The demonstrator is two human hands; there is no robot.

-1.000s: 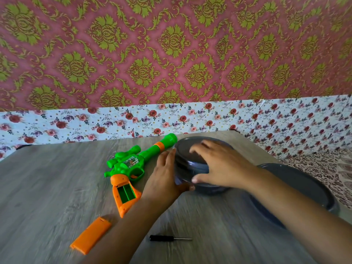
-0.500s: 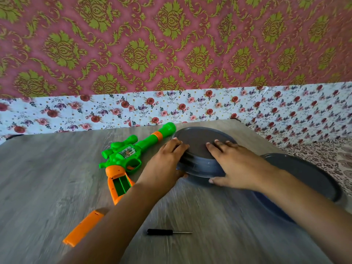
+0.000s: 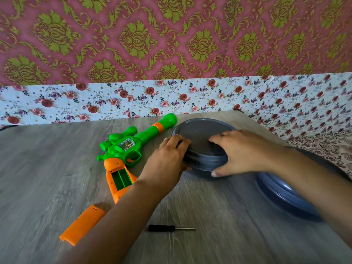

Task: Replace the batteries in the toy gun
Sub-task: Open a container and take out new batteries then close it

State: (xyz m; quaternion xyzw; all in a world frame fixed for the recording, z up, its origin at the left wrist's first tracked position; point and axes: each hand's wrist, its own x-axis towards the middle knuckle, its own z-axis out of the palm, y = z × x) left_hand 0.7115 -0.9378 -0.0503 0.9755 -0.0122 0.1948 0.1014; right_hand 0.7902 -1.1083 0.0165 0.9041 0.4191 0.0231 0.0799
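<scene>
No writing or brand is readable anywhere. A green and orange toy gun [image 3: 131, 149] is lying on its side on a grey wood-grain table [image 3: 38, 168], its green barrel pointing toward the far wall and its orange handle pointing toward the viewer. The battery slot [image 3: 121, 180] in the handle is lying open, showing a green lining; whether batteries are sitting inside cannot be told. The orange battery cover [image 3: 82, 224] is lying apart, nearer the viewer and to the left. A small black-handled screwdriver [image 3: 170, 228] is lying flat near the front edge.

Just right of the gun, a round grey lidded container [image 3: 202, 141] is sitting on the table. The left hand [image 3: 167, 159] is gripping its left edge, fingers curled over the lid rim. The right hand [image 3: 242, 151] is clasping its right side, fingers over the top and thumb low against the wall. A second round blue-grey dish [image 3: 282, 193] is sitting to the right, partly hidden by the right forearm. Floral paper and red-and-green patterned wallpaper are covering the wall behind.
</scene>
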